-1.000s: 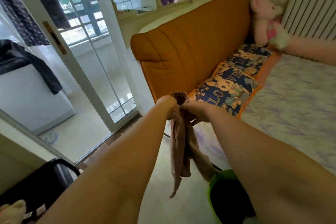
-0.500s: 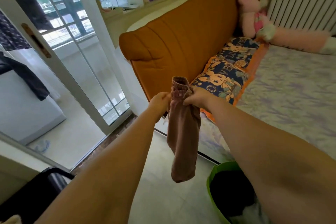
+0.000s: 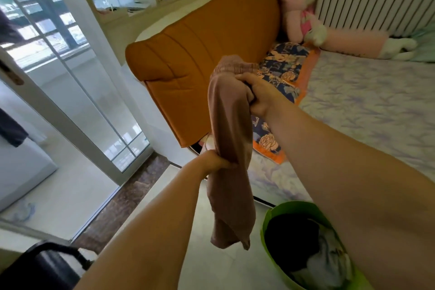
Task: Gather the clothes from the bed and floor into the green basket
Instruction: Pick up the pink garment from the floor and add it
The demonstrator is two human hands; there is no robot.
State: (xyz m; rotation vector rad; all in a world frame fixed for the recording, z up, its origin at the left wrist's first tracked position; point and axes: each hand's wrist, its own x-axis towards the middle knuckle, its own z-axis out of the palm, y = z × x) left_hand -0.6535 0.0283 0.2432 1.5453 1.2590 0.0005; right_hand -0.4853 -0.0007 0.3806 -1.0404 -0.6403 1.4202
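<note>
A dusty-pink pair of trousers (image 3: 229, 139) hangs in the air in front of me, folded lengthwise. My right hand (image 3: 255, 95) grips it near the elastic waistband at the top. Lower down, my left hand (image 3: 213, 163) grips the fabric at about its middle. The green basket (image 3: 268, 215) stands on the floor at the lower right, just right of the hanging trouser ends, with dark and white-patterned clothes inside. My right forearm hides its right side.
The bed (image 3: 367, 101) with a lilac sheet runs along the right, with an orange headboard (image 3: 207, 54), a patterned pillow (image 3: 281, 70) and a pink plush toy (image 3: 299, 12). A glass door (image 3: 77, 82) is on the left. A black chair (image 3: 44, 263) sits at the lower left.
My left hand has slid down from the waistband to the middle of the trousers. My right hand has lifted the waistband higher. The view has shifted, so more of the basket shows.
</note>
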